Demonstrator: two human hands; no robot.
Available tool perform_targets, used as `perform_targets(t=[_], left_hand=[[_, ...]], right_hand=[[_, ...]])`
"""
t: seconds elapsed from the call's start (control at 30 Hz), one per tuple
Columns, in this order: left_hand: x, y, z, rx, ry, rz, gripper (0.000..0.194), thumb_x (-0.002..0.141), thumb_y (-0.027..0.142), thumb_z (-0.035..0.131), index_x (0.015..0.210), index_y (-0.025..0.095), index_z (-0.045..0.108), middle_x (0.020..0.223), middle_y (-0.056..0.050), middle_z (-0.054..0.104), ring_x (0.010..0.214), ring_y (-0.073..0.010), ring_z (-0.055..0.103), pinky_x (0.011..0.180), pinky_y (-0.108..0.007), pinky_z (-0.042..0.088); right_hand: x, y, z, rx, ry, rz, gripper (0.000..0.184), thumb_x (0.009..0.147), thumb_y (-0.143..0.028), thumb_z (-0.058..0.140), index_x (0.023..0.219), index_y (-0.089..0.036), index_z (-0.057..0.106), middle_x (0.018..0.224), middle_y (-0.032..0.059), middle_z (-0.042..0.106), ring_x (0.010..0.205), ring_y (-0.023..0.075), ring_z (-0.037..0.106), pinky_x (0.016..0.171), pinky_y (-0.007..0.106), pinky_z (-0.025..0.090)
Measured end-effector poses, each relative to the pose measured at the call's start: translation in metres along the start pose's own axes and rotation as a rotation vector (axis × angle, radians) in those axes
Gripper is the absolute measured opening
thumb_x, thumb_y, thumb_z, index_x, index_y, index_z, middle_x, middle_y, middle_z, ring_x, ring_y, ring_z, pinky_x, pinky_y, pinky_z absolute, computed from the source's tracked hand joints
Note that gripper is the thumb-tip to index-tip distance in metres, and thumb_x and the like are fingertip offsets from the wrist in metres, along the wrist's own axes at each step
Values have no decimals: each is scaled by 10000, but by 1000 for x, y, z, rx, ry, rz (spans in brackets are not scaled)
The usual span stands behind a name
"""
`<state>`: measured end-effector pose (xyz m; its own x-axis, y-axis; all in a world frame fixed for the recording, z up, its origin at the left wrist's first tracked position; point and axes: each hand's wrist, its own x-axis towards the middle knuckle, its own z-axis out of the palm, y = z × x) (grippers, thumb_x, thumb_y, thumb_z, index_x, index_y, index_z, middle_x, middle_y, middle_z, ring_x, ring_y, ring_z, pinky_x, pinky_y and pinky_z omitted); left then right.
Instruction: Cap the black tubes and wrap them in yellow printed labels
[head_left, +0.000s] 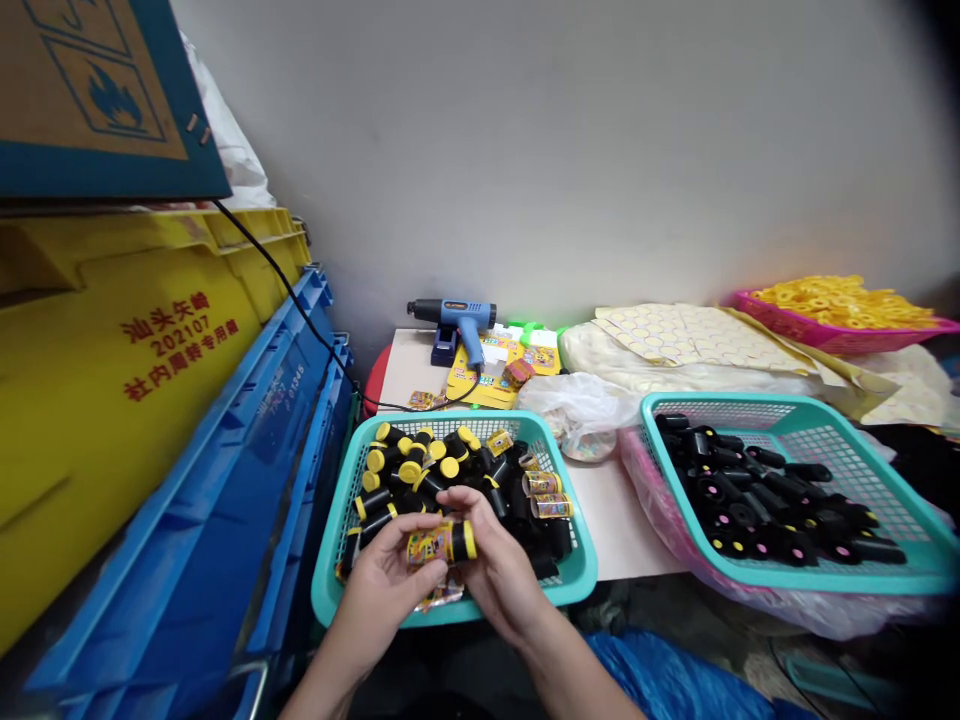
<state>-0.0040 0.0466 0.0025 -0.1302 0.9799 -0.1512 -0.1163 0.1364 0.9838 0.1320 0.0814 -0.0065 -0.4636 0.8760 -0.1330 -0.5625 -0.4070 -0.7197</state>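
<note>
A small black bottle with a yellow cap and a colourful printed sleeve lies sideways between my hands, over the near side of a turquoise basket. My left hand pinches the sleeved end between thumb and fingers. Around the capped end curls my right hand, its fingers partly hidden behind the bottle. Inside the basket lie several black bottles with yellow caps. Loose printed sleeves rest on the pile's right side, and more show below my hands.
Behind the basket, a blue heat gun stands on its base, its black cord running left. A second turquoise basket holds black tubes. Yellow parts fill a pink basket. Stacked yellow and blue crates wall off the left.
</note>
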Motion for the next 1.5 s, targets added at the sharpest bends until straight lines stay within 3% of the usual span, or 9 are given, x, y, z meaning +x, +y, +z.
perform_targets(t=[0.23,0.53,0.67,0.77,0.9,0.97,1.07,1.23,1.5], left_hand=[[0,10,7,-30,-50,64,253,586,179,776,833,181,725,938,-73,741,936,-245,687,834,-330,562],[1,1,8,329,-89,302,162,706,239,703,861,236,749,956,-82,737,945,-241,680,853,-358,553],[4,2,5,657,-25,499,352,729,308,702,1081,325,704,1229,-66,647,1154,-276,560,964,-442,472],[12,-3,-7,784,83,500,402,776,346,653,1176,298,650,1252,-63,634,1164,-274,537,983,-449,441],[23,-19,-31,964,155,507,259,828,372,570,976,239,736,980,-76,739,963,-287,590,883,-451,455],[26,-23,-36,1023,108,506,292,823,391,574,1014,230,726,966,-79,738,942,-284,592,852,-431,454],[29,-20,-28,1075,31,511,319,807,402,607,1057,229,704,972,-75,721,943,-265,584,821,-387,447],[34,-9,-10,1053,-57,435,139,803,302,601,735,230,698,798,-39,700,822,-229,582,722,-345,440],[29,-8,-24,683,65,435,176,780,296,581,788,264,754,812,-32,758,821,-225,659,805,-368,513]], right_hand=[[-4,8,-1,162,-117,189,609,685,-629,689,1120,-225,553,1012,53,586,920,196,570,803,313,436],[-13,-12,-23,-314,-92,61,620,670,-460,782,1185,-256,502,934,4,537,833,148,554,703,263,439],[-14,-43,-29,-781,50,-210,280,784,-406,665,987,-216,628,817,16,588,732,158,543,680,292,444],[4,-82,-50,-1120,357,-513,234,811,-380,622,981,-221,648,897,49,641,808,198,560,759,338,438],[33,-106,-80,-1494,503,-420,240,819,-360,609,970,-191,687,956,111,666,951,277,573,876,424,398],[40,-99,-81,-1599,444,-404,222,821,-330,613,968,-186,698,1028,137,662,1044,298,551,927,446,372],[43,-77,-64,-1622,147,-380,218,859,-329,583,1003,-205,690,1050,109,681,1034,263,577,931,432,381],[60,-52,-27,-1678,-69,-304,180,882,-294,572,969,-199,697,975,81,710,967,244,610,888,407,394],[115,-38,0,-1956,-465,-528,456,840,-55,489,1248,-245,563,1345,126,463,1147,286,408,908,435,384]])
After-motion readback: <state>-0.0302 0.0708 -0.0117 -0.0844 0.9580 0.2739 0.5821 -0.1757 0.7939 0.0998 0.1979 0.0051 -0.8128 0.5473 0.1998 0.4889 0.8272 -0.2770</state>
